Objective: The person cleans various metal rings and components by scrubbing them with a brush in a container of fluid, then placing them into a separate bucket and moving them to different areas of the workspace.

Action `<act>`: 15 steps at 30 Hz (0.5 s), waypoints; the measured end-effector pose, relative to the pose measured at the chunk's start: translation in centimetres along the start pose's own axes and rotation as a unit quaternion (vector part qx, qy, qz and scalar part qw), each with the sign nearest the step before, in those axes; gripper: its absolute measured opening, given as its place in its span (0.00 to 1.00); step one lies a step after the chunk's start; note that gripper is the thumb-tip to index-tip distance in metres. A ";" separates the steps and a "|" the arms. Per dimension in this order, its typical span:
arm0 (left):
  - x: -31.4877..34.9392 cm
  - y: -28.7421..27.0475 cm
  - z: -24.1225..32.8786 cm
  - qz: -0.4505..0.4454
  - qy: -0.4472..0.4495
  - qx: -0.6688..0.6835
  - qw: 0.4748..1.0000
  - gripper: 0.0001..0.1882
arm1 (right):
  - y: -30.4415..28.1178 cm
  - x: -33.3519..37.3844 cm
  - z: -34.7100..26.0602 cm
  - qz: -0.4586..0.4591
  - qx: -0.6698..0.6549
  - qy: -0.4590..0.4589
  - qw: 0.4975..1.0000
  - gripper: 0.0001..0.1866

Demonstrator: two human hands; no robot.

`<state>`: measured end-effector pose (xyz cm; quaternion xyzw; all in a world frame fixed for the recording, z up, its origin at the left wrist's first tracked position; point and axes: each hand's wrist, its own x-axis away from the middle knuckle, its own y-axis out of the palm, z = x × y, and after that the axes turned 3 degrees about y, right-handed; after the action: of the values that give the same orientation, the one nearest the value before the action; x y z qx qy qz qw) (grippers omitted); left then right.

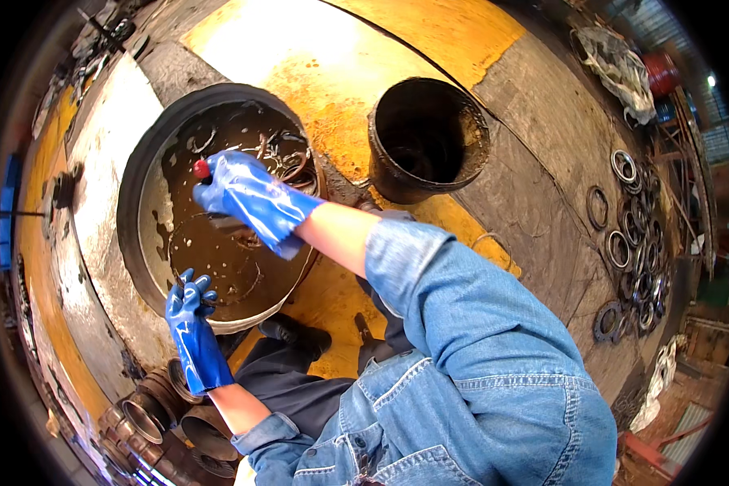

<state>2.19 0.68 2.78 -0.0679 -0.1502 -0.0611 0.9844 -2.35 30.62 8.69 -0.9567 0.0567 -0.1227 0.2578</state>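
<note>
My right hand (243, 194), in a long blue rubber glove, is closed around a tool handle with a red end (202, 168); the rest of the tool is hidden. It is above a wide round tub (138, 243) of murky brown liquid (219, 251). At the tub's near left rim, my left hand (189, 304), gloved in blue too, has its fingers bent over the liquid; whatever they grip is too unclear to name. Several metal rings (298, 166) lie partly sunk at the tub's far right side. A thin curved edge shows faintly in the liquid between my hands.
A dark, grimy bucket (381, 154) stands right of the tub on the yellow and grey floor plates. Many metal rings (618, 249) are spread on the floor at far right. Rusty cylindrical parts (146, 415) stand at lower left. A plastic bag (616, 73) lies at upper right.
</note>
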 end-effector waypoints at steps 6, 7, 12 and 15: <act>-0.5 1.8 -1.6 -0.062 -0.046 -0.026 0.997 0.26 | -0.8 5.5 0.8 -0.057 -0.352 -0.091 0.930 0.11; 0.3 2.9 -1.2 -0.068 -0.041 -0.039 0.996 0.26 | -1.8 6.6 0.6 -0.086 -0.349 -0.076 0.930 0.11; 0.2 2.9 -2.1 -0.077 -0.014 -0.066 0.995 0.27 | 1.3 5.6 2.0 -0.123 -0.254 -0.172 0.944 0.10; -0.6 1.9 -2.5 -0.081 0.016 -0.067 0.994 0.27 | 0.5 5.0 3.1 -0.145 -0.121 -0.229 0.955 0.12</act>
<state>2.64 2.20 0.01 -0.1206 -0.1354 -0.1513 0.9717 3.30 30.81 6.85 -0.9810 -0.1289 0.0715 0.1260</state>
